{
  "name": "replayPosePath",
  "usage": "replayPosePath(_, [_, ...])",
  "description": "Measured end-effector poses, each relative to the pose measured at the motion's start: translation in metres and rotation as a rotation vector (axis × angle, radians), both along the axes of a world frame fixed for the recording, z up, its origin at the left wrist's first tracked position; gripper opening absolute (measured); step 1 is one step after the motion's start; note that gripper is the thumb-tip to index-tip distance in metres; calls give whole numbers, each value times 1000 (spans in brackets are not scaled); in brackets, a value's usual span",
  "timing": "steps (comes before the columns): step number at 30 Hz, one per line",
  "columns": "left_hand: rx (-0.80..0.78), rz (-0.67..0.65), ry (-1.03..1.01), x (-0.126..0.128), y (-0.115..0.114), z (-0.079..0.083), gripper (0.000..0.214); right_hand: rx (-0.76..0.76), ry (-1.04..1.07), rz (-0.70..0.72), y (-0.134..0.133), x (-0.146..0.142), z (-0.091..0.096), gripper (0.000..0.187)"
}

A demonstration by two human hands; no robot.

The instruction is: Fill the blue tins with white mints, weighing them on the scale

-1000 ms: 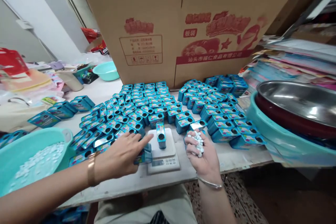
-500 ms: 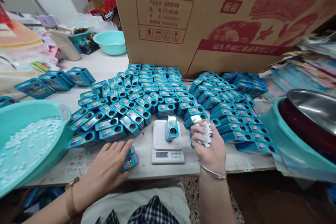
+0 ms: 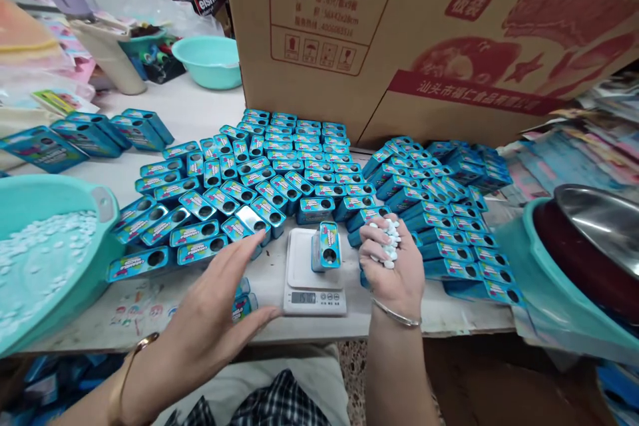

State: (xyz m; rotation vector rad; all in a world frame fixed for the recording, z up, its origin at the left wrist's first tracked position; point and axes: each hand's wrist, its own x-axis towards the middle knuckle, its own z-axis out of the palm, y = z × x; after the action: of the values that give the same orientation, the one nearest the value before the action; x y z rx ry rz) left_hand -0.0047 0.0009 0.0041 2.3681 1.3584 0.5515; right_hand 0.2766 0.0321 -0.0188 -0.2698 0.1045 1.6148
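A small blue tin (image 3: 327,246) with a round dark hole in its top stands on the white digital scale (image 3: 301,279). Right of the scale, my right hand (image 3: 392,273) is turned palm up, its fingers curled round a heap of pale mint candies (image 3: 392,243). On the other side my left hand (image 3: 214,306) is open, thumb and fingers spread, with nothing between them. Partly hidden behind that hand, one or two blue tins lie near the table's front edge. Many similar blue tins (image 3: 239,193) stand in rows behind the scale.
At left, a large turquoise basin (image 3: 107,206) holds loose pale candies. A smaller turquoise bowl (image 3: 207,63) sits farther back. The big cardboard box (image 3: 319,90) blocks the rear. On the right are stacked basins with a steel bowl (image 3: 604,226), beside piled printed sheets (image 3: 564,160).
My left hand has lifted off the tins by the front edge, opened and turned toward the scale. The right hand still holds its candies. The view has shifted slightly.
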Motion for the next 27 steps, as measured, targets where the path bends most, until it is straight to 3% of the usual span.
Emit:
replayPosePath(6, [-36,-164,66,56,37,4,89,9,38,-27,4,6,1,14])
replayPosePath(10, [-115,-168,191,99,53,-9,108,4,82,-54,5,9,-2,19])
replayPosePath(13, [-120,-165,261,115,57,-21,110,-25,102,-74,1,11,-5,21])
replayPosePath(15, [-109,-186,284,115,61,-25,113,-57,139,-75,-3,12,-7,22])
replayPosePath(17, [-74,-298,310,108,67,-24,112,-84,193,-57,-7,11,-9,22])
replayPosePath(21, [39,-609,358,90,88,-17,79,-113,299,4,-11,6,-11,22])
replayPosePath(23, [39,-596,360,83,98,-14,58,-139,314,-2,-11,2,-11,21])
replayPosePath(27, [-29,-449,270,72,103,-19,28,-219,258,-56,-8,-4,-9,19])
